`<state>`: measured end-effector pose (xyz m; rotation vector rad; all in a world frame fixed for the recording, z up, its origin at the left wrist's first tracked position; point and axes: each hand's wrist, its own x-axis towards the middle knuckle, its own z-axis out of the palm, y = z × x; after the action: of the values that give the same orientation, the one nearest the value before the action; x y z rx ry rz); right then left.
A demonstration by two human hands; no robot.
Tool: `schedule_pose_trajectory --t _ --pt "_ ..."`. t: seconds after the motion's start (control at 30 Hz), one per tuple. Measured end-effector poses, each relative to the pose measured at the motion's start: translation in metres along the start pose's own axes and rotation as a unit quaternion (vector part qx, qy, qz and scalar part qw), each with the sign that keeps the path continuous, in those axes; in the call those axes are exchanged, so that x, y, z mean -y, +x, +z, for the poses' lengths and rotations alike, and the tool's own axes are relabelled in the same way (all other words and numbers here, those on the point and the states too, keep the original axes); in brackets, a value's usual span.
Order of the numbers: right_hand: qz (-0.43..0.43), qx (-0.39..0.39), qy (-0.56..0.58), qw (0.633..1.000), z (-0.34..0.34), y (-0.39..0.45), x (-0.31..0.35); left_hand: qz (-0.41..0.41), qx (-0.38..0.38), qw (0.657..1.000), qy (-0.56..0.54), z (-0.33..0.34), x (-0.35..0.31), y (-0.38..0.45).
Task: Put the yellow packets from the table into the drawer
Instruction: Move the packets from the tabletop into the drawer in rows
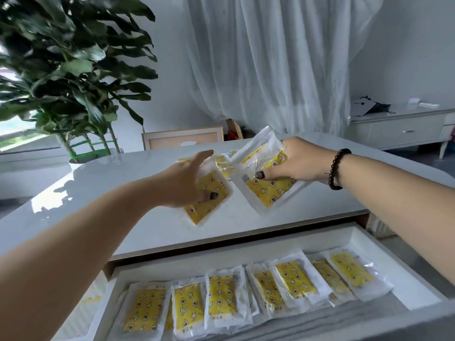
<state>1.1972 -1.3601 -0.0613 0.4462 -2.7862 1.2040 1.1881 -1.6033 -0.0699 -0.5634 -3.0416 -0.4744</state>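
Observation:
My left hand (pixel 189 183) holds a yellow packet (pixel 209 200) in clear wrap, thumb on top, just above the white table (pixel 123 193). My right hand (pixel 300 161) grips a small bunch of yellow packets (pixel 268 185), tilted and lifted off the table. A few more yellow packets (pixel 225 161) lie on the table behind the two hands, partly hidden. Below the table's front edge the white drawer (pixel 398 281) stands pulled out, with several yellow packets (pixel 246 289) lying in a row inside it.
A large green plant (pixel 71 70) stands at the table's far left corner. A chair back (pixel 182 139) shows behind the table. White curtains hang at the back, and a low white cabinet (pixel 403 129) stands at the right.

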Motion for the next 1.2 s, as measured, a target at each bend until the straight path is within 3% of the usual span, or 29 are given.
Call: schedule_pose_trajectory --t 0.23,0.47,0.57,0.73,0.87,1.07,1.2 --pt "0.064 -0.032 0.275 0.959 0.020 -0.067 0.033 -0.022 -0.006 0.966 -0.257 0.004 -0.029 -0.085" --pt "0.104 -0.081 0.325 0.937 0.058 -0.098 0.053 -0.059 -0.011 0.858 -0.511 0.009 -0.046 -0.139" --pt "0.103 -0.111 0.340 0.928 0.072 -0.103 0.055 -0.075 -0.008 0.827 -0.557 0.014 -0.047 -0.148" --pt "0.103 -0.182 0.344 0.915 0.085 -0.104 0.065 -0.130 -0.014 0.746 -0.653 0.019 -0.043 -0.146" --pt "0.112 -0.162 0.314 0.929 0.086 -0.100 0.061 -0.094 0.022 0.785 -0.611 0.022 -0.036 -0.145" --pt "0.115 -0.171 0.282 0.937 0.098 -0.097 0.042 -0.064 0.017 0.796 -0.602 0.031 -0.027 -0.142" --pt "0.113 -0.169 0.238 0.950 0.103 -0.091 0.037 -0.103 0.038 0.801 -0.589 0.039 -0.022 -0.141"
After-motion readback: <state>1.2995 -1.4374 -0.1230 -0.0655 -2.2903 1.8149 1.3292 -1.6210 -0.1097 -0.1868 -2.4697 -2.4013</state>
